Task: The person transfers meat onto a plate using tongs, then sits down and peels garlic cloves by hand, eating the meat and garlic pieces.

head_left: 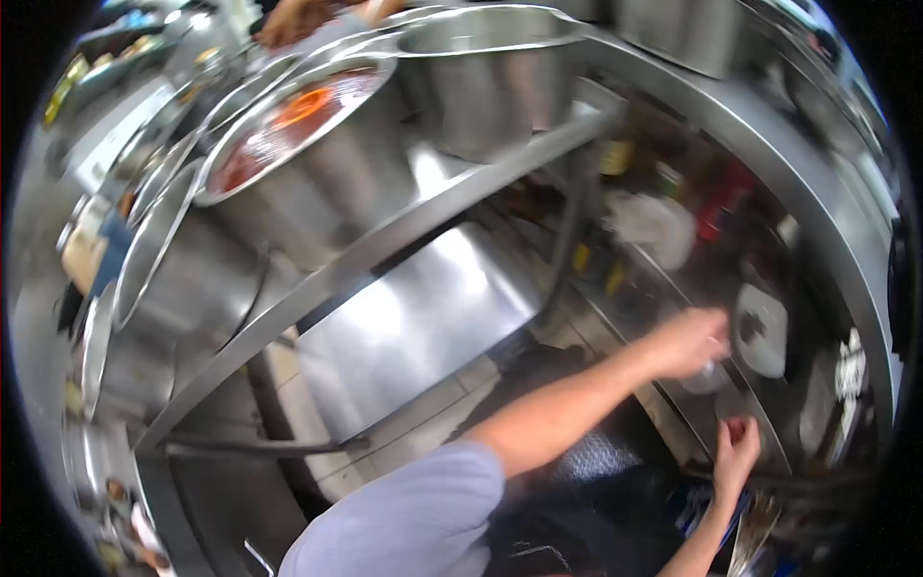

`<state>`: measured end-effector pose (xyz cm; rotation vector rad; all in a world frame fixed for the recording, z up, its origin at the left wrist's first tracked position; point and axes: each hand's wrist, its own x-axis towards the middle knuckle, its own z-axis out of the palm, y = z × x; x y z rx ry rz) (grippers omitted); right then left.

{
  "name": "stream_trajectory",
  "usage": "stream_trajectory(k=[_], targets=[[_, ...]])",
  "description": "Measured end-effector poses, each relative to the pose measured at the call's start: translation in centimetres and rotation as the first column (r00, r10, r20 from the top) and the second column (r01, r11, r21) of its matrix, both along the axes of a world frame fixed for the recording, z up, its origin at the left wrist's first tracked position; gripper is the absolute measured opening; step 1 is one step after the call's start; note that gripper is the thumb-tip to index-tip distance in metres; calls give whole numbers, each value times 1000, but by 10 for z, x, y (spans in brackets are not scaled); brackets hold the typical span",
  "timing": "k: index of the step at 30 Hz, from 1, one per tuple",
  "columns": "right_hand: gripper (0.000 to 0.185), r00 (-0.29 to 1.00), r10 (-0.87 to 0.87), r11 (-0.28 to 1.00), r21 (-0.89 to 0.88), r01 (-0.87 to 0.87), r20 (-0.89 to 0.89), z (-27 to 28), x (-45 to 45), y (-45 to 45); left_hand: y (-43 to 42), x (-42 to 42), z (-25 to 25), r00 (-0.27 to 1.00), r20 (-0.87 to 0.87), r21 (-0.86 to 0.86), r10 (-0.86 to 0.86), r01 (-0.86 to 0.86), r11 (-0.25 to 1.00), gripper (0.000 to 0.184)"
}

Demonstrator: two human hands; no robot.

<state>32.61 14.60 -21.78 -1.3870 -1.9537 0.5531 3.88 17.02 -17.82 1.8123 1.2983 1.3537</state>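
My left hand (694, 342), smeared by motion, is closed at the lower shelf on the right. Just below it is a clear, rounded object (707, 378), too blurred to name. Nearer the bottom, my right hand (737, 447) has its fingertips pinched together beside a faint see-through shape; what they hold, if anything, cannot be made out. A white oval container (761, 332) with something dark in it lies to the right of my left hand.
Large metal pots (490, 91) line the steel counter, one with red contents (240, 165). Under it sits a shiny metal surface (413, 337). White plastic (654, 226) and bottles occupy the shelf. Another person's hand (293, 21) is at the top.
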Motion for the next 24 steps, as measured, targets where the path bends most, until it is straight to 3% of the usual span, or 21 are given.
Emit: stream_trajectory(k=[2,4,7,11,12,14,16,18,21,24], targets=[[19,999,32,999,-22,-31,27,6,-6,0,-1,-2,4,999,32,-27,-15,16,999,19],[14,989,26,966,-250,-63,-148,8,-11,-3,-2,-3,9,999,40,-63,-1,3,998,18],[14,982,56,924,-364,-121,-183,-1,-12,-2,-2,-4,7,997,78,23,-6,4,1000,16],[20,993,89,936,-335,-112,-83,12,-25,-8,-4,-9,10,995,100,142,7,-21,990,18],[20,994,81,937,-333,-103,-78,8,-21,-9,-3,-10,8,993,116,80,-2,-7,997,17],[20,986,165,978,-124,-168,-31,-2,-20,-6,-6,-13,8,995,96,102,27,-37,994,16],[19,988,148,978,-145,-151,-31,-6,-18,-4,-8,-14,8,994,108,97,35,-46,994,16],[18,996,82,900,-425,-92,-43,9,-23,-5,-6,-13,6,992,121,95,39,-50,994,16],[19,987,111,917,-395,-57,115,17,-29,-5,-4,-14,6,992,108,146,58,-74,986,18],[17,985,171,930,-333,-157,13,31,-52,-11,-11,-20,11,989,142,143,46,-67,987,19]])
